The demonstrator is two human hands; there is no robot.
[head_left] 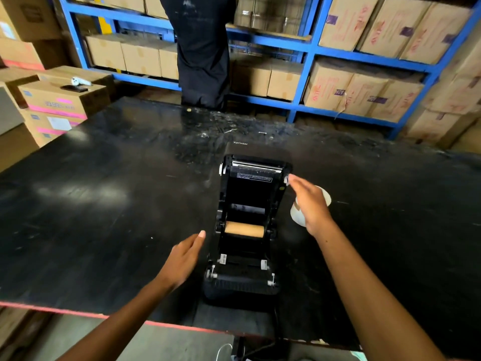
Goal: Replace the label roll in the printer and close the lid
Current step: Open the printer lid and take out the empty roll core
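Observation:
A black label printer [244,282] stands on the black table [104,204] with its lid [253,178] swung open and back. Inside the bay lies a bare brown cardboard core [244,229] on the holder. A white label roll [296,214] rests on the table just right of the printer. My right hand [311,204] hovers over that roll beside the lid's right edge, fingers apart, holding nothing. My left hand [182,259] is flat and open just left of the printer body, holding nothing.
A person in dark clothes [203,53] stands beyond the table at blue shelving [309,50] stacked with cardboard boxes. More boxes [57,102] sit at the left, with a white scanner [79,80] on top. The table's red front edge [78,312] is close to me.

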